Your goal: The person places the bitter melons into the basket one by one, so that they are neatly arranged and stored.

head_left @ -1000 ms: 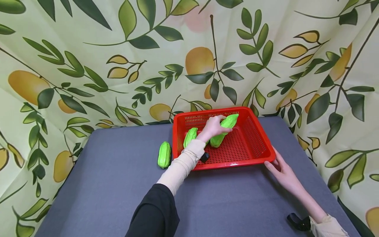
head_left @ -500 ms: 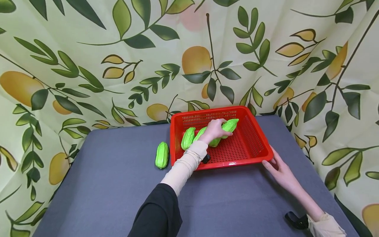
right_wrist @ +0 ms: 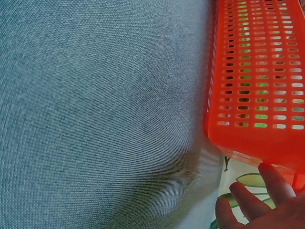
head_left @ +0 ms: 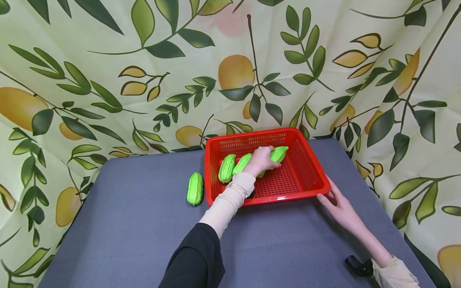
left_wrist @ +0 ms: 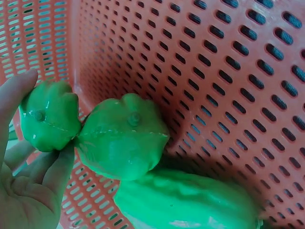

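Observation:
Inside the red plastic basket point(head_left: 288, 197), my left hand point(head_left: 262, 161) holds a bright green bitter melon point(head_left: 279, 154) low over the bottom. In the left wrist view, thumb and fingers lie on opposite sides of this melon point(left_wrist: 50, 117). Next to it are a second bitter melon point(head_left: 242, 163) and, farther left, a third melon point(head_left: 227, 169); both lie slanted in the basket's left half. My right hand point(head_left: 340, 208) touches the basket's front right corner. Its fingers look fairly straight and spread in the right wrist view, with a fingertip at the red rim point(right_wrist: 267, 152).
One more green bitter melon point(head_left: 195, 189) lies on the grey cloth-covered table point(head_left: 137, 224), just left of the basket. Behind the table hangs a fabric backdrop point(head_left: 201, 36) printed with leaves and fruit, close to the basket's far side.
My left hand has lowered the bitter melon into the basket and shifted slightly, so the middle melon now shows beside it. My right hand stays at the corner. The head view has drifted slightly.

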`<state>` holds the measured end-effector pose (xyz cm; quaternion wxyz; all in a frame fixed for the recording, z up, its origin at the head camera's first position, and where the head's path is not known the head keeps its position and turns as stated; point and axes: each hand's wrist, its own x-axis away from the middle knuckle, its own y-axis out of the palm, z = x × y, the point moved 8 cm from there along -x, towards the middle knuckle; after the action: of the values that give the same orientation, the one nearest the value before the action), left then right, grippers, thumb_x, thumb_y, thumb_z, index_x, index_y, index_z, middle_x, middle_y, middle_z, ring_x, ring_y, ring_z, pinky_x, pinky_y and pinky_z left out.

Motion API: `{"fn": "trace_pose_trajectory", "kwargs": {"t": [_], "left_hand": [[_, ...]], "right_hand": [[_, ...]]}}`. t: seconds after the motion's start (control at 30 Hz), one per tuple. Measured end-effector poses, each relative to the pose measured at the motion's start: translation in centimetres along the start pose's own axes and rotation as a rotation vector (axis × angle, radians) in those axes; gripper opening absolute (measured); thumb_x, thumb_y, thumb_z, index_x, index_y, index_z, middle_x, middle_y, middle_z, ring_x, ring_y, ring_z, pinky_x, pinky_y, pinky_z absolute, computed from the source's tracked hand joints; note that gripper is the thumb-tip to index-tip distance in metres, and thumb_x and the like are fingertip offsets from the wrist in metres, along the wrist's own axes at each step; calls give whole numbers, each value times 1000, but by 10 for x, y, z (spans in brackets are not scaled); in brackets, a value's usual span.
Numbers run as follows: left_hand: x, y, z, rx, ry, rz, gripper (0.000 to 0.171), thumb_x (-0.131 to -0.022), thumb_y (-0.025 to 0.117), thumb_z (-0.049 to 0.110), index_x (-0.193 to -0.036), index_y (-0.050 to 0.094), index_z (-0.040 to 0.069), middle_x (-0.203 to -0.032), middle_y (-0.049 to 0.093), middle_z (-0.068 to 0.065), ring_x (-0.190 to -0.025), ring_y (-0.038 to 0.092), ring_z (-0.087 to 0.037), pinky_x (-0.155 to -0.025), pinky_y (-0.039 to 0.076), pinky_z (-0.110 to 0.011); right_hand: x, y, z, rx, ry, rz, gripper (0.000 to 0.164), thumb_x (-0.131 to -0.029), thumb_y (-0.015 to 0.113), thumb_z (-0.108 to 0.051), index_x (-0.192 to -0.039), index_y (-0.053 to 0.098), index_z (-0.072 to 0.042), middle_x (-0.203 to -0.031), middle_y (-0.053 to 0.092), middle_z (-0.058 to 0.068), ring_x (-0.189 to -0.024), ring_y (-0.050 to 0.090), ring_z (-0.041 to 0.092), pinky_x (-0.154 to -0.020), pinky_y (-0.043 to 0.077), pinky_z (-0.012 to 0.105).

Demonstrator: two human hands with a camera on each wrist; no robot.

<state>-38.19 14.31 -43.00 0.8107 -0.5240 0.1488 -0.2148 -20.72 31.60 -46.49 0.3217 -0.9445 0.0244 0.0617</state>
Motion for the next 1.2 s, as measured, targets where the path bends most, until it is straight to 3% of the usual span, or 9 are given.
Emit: {"fn": "trace_pose_trajectory", "kwargs": {"t": [0.13,0.27,0.37,0.43,0.5,0.73,0.87,1.0,1.2], "left_hand": [[-1,2,3,-57,-1,-8,59,-80,75,36,-129,56,10,-114,67,-5,-100,63,-21,-87,50,-30],[-2,3,6,-122,1,-6,56,-80,75,38,-125,58,10,-110,68,-4,-97,64,-21,-83,51,-30],[-3,4,7,-161,0,-3,52,-79,75,38,-121,59,11,-107,68,-4,-94,64,-20,-80,52,-30],[-3,5,7,-183,-1,0,50,-79,75,38,-118,60,12,-105,68,-4,-94,64,-20,-79,53,-31],[-4,7,7,-214,-4,0,48,-79,75,39,-116,61,12,-104,68,-3,-94,65,-19,-78,53,-31],[-4,11,9,-339,4,-27,47,-78,74,43,-114,62,15,-106,66,-1,-99,63,-14,-80,53,-28],[-4,13,12,-341,30,-34,40,-78,74,43,-104,64,14,-100,67,0,-95,63,-14,-80,52,-27],[-5,12,13,-301,24,-31,37,-79,73,45,-96,63,14,-92,65,0,-85,62,-13,-74,51,-26],[-5,11,12,-240,-13,-22,37,-78,73,47,-74,55,14,-75,59,1,-67,55,-12,-60,46,-23]], "right_hand": [[0,-1,-1,1,-3,2,73,-95,56,-21,-154,13,-21,-134,50,27,-105,26,-35,-91,36,65],[-1,-2,-2,11,-17,7,73,-94,57,-21,-153,14,-21,-134,51,27,-107,28,-33,-97,43,31],[-1,-2,-2,18,-20,8,73,-94,57,-21,-153,15,-21,-134,51,26,-107,30,-32,-85,36,8],[-1,-1,-1,17,-19,4,73,-94,57,-21,-153,15,-21,-135,51,26,-107,30,-32,-88,39,11],[-1,0,-1,26,-16,4,73,-94,58,-21,-153,15,-22,-135,51,24,-106,30,-33,-91,44,23],[-1,1,-2,24,-14,5,73,-94,57,-22,-153,15,-23,-134,52,23,-107,29,-32,-91,42,33],[-2,0,-3,17,-8,5,73,-94,57,-20,-153,15,-21,-135,52,24,-108,29,-32,-92,41,48],[-1,-2,-4,11,-10,8,74,-93,59,-18,-153,16,-19,-134,52,24,-108,29,-31,-92,41,45],[0,-3,-3,4,-23,15,74,-92,60,-16,-153,17,-18,-134,52,24,-107,29,-32,-88,39,18]]}}
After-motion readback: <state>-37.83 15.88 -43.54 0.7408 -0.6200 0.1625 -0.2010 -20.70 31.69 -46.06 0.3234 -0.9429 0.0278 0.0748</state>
